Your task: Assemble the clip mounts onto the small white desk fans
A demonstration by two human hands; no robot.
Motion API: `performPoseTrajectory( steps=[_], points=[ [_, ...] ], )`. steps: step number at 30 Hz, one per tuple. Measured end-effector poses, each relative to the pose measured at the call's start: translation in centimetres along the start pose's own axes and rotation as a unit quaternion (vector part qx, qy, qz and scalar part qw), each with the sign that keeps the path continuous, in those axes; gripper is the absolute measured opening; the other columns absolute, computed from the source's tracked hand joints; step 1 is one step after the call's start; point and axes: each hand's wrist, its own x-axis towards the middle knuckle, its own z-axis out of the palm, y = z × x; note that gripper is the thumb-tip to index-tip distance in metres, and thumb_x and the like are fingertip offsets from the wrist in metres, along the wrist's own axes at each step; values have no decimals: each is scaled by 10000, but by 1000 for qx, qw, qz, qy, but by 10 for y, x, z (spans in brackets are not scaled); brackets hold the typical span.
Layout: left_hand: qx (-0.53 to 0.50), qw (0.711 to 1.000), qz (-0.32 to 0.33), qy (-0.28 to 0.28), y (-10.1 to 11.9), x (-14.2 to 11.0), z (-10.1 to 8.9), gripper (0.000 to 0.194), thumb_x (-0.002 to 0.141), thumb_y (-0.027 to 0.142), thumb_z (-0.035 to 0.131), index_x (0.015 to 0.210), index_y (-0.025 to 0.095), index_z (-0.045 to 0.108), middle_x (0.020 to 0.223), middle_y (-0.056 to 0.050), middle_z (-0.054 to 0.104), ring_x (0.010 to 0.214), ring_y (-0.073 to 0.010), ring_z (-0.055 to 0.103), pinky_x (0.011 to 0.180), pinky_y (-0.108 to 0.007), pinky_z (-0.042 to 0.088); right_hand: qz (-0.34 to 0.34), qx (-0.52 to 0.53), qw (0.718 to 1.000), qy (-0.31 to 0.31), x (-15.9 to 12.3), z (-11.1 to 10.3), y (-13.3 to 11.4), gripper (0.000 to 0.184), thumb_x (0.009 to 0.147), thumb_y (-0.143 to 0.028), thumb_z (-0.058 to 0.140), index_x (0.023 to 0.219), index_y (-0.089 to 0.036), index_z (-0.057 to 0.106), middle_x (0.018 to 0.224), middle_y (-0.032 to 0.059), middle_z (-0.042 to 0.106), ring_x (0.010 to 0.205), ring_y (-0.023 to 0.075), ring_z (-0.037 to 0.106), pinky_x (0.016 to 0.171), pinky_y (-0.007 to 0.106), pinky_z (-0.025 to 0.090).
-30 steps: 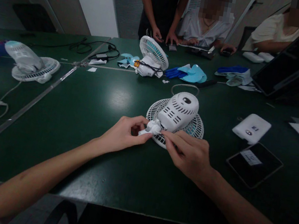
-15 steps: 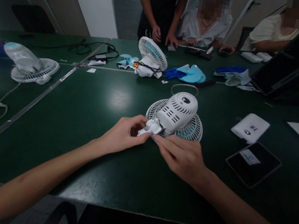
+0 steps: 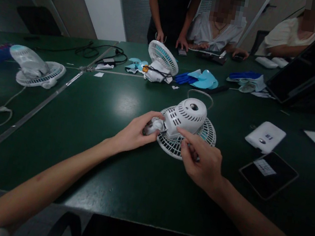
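Note:
A small white fan [image 3: 189, 115] lies face down on the green table, its rounded motor housing up and its grille [image 3: 173, 147] beneath, with blue blades partly visible through the slots. My left hand [image 3: 137, 130] is closed around the white joint piece [image 3: 156, 126] at the housing's near-left end, thumb below and fingers above. The fingers hide part of that piece. My right hand [image 3: 203, 158] is at the fan's near-right side. Its index fingertip touches the lower housing, apart from the thumb, while the other fingers curl over the grille's edge.
Another fan [image 3: 161, 63] stands at the back beside light-blue blades [image 3: 205, 79]. A third fan [image 3: 39, 68] lies left. On the right are a white device [image 3: 266, 136] and a dark tablet-like panel [image 3: 269, 176]. A monitor [image 3: 309, 67] and people occupy the far side.
The fan has turned, showing more grille at the near side. My right hand has left the joint piece and moved up and right to the housing. My left hand keeps its hold.

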Motion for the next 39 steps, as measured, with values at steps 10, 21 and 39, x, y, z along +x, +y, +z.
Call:
performPoseTrajectory(
  steps=[10,21,39],
  points=[
    [25,997,-14,66,-33,13,-27,331,982,326,610,1287,214,547,1093,-67,652,837,-164,602,731,-294,498,58,43,996,58,0,-3,14,352,970,-172,560,1309,-226,634,829,-15,701,579,102,607,553,252,497],
    [219,885,-217,349,-143,-34,-153,464,900,309,745,1278,115,558,1039,-12,663,860,-149,571,802,-262,443,67,107,992,22,0,3,19,376,991,-174,538,1358,-220,605,800,-27,645,553,83,546,512,228,468],
    [274,709,-275,588,-169,-87,-180,420,812,87,695,1191,70,516,1221,-103,457,1207,-313,429,1090,-494,295,70,104,992,8,-2,4,18,347,988,-180,541,1323,-210,627,833,-16,665,563,80,536,520,233,448]
  ],
)
